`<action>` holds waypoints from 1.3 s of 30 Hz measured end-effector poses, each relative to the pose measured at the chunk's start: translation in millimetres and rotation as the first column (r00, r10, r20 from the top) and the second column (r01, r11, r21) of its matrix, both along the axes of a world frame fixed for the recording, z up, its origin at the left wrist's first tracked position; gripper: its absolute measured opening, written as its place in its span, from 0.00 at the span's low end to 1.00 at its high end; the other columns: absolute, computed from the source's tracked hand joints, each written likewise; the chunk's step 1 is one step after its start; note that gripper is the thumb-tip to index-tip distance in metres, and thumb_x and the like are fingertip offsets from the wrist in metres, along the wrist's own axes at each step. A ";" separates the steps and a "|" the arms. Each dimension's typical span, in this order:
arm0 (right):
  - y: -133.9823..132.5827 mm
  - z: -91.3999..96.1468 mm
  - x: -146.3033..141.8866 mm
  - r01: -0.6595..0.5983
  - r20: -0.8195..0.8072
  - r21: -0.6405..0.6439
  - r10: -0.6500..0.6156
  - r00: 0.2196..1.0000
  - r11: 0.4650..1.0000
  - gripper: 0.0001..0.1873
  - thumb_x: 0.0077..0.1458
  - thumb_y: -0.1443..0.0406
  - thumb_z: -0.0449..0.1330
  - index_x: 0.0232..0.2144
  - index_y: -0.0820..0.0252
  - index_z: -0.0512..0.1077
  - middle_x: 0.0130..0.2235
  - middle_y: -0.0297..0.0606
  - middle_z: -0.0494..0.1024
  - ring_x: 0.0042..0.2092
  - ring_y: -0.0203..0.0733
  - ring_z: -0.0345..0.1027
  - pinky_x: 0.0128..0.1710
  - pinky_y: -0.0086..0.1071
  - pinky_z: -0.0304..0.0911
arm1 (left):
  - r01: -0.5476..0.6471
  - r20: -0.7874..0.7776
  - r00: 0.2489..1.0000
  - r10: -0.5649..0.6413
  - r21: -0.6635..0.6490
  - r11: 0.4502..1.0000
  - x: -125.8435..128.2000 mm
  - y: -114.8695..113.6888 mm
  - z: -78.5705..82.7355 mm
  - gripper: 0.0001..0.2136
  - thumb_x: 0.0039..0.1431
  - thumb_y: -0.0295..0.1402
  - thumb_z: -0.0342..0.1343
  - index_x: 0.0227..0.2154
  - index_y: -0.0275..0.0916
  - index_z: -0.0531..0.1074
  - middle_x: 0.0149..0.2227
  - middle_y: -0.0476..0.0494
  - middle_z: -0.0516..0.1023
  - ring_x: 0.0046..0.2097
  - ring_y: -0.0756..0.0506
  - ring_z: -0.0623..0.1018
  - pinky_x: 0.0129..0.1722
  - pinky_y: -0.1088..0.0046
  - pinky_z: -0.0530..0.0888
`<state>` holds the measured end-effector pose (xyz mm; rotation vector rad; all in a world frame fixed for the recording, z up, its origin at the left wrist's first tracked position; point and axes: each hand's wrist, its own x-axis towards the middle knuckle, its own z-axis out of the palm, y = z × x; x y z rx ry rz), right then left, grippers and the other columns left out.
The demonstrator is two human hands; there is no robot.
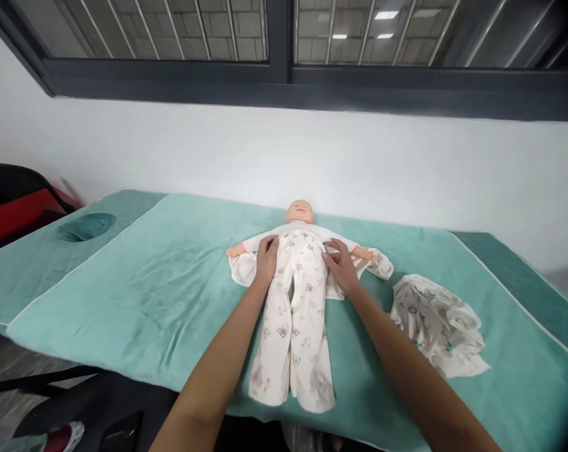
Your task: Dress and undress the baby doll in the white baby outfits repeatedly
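A baby doll (300, 211) lies on its back, its head toward the wall and its arms spread. White printed baby pants (300, 295) cover its body from the belly down, the legs stretched toward me. My left hand (267, 256) grips the pants' left edge near the waist, fingers close together. At the right edge my right hand (341, 262) pinches the pants' side between thumb and fingers. A white printed garment (242, 269) lies spread under the doll, showing on both sides. The doll's legs are hidden by the pants.
A crumpled white printed cloth (437, 326) lies on the right of the green-covered massage table (123, 270). The table has a face hole (86, 227) at its left end. A wall and window (278, 81) stand behind; a black and red chair (20, 207) is at far left.
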<state>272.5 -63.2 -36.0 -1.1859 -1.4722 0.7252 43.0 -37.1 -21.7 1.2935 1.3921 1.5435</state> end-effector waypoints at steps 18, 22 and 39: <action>17.1 11.4 -32.7 0.222 -0.017 -0.010 -0.222 0.975 0.975 0.15 0.59 0.52 0.59 0.31 0.57 0.65 0.28 0.29 0.64 0.31 0.36 0.56 0.33 0.31 0.55 | -0.045 0.005 0.999 0.044 0.030 0.999 -3.2 -1.8 2.6 0.11 0.63 0.42 0.53 0.31 0.40 0.68 0.27 0.53 0.67 0.32 0.50 0.67 0.36 0.74 0.65; 14.3 16.6 -32.6 0.193 -0.018 -0.068 -0.194 0.981 0.979 0.24 0.60 0.50 0.56 0.20 0.57 0.57 0.23 0.28 0.56 0.29 0.35 0.50 0.30 0.31 0.49 | -0.113 -0.023 0.993 0.115 0.081 0.990 -1.9 -7.6 1.3 0.17 0.66 0.44 0.50 0.23 0.41 0.61 0.23 0.54 0.61 0.28 0.50 0.63 0.32 0.73 0.62; -5.5 -3.6 18.3 -0.311 -0.049 -0.234 0.308 0.950 0.921 0.33 0.42 0.53 0.71 0.48 0.54 0.64 0.44 0.35 0.67 0.41 0.41 0.63 0.43 0.36 0.62 | 0.706 0.219 0.700 -0.680 -0.065 0.705 -57.6 -38.8 8.1 0.37 0.39 0.32 0.72 0.56 0.47 0.68 0.62 0.42 0.66 0.63 0.35 0.66 0.57 0.65 0.66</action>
